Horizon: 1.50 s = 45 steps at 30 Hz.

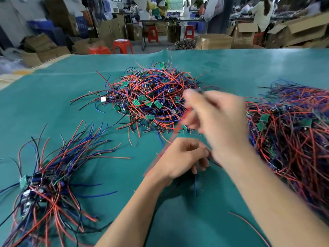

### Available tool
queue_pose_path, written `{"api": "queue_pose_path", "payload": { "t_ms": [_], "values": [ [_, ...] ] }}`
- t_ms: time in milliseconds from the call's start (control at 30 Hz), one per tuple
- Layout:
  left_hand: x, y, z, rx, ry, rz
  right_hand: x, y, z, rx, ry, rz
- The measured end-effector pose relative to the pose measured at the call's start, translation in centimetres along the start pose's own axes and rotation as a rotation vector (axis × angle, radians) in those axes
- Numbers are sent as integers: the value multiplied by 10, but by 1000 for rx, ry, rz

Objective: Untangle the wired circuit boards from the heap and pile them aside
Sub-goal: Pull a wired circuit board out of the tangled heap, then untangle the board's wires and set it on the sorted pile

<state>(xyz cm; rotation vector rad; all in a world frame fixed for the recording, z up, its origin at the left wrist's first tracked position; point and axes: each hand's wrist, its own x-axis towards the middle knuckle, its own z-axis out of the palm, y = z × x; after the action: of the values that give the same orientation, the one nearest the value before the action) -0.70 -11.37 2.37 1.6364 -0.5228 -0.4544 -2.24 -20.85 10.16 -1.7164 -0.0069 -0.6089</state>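
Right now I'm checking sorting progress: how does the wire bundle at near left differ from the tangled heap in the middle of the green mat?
The near-left bundle has boards clustered at one end with wires fanning outward; the central heap mixes green boards and wires randomly. The bundle lies flatter; the heap mounds up. Both hold red, blue and black wires on the green mat.

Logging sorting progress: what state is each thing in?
Central heap of red and blue wired green boards: tangled.
Left pile: wires combed one way.
Right heap: tangled.
Left hand: grip pinching wires.
Right hand: raised, blurred.
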Motion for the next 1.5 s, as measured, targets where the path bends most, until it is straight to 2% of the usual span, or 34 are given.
{"api": "queue_pose_path", "payload": {
  "t_ms": [67, 167, 233, 300, 367, 433, 500, 600, 700, 833, 900, 1000, 1033, 1133, 1167, 1233, 1333, 1500],
  "values": [
    [3, -6, -1, 36, 49, -26, -5, -22, 43, -71, -209, -9],
    [5, -13, -2, -98, 72, -110, -6, -50, 95, -288, -464, -85],
    [3, -12, -2, -124, 114, -119, 3, -49, 106, -507, -550, -120],
    [1, -9, -2, -92, 121, -46, 17, -34, 97, -676, -498, -140],
    [-1, 0, -2, -156, 145, 3, 35, -7, 72, -825, -409, -103],
    [5, 1, -4, -214, 263, -10, 46, 24, 36, -989, -340, 10],
    [11, -3, -6, -166, 427, -3, 44, 51, 2, -1047, -322, 112],
    [12, -9, -10, -43, 590, 33, 31, 76, -17, -998, -340, 81],
    [12, -13, -11, -18, 611, 3, 22, 74, -20, -934, -338, -5],
    [11, -8, -11, -142, 451, -21, 6, 60, -29, -728, -196, -93],
    [10, -6, -10, -150, 359, -12, -10, 56, -29, -705, -277, -129],
    [8, -3, -11, -166, 278, -55, -20, 60, -35, -565, -427, -62],
    [7, -2, -11, -187, 260, -68, -17, 63, -39, -492, -401, -41],
    [5, 2, -9, -203, 113, -103, -3, 74, -53, -328, -179, 44],
    [3, 4, -7, -197, 40, -111, 0, 78, -56, -343, -155, 63],
    [0, 4, -4, -171, -66, -114, -2, 83, -56, -313, -233, 122],
    [-1, 2, -6, -120, -97, -98, -4, 89, -53, -98, -305, 202],
    [1, -4, -11, -147, -139, -45, 1, 90, -59, 76, -185, 219]
  ]
}}
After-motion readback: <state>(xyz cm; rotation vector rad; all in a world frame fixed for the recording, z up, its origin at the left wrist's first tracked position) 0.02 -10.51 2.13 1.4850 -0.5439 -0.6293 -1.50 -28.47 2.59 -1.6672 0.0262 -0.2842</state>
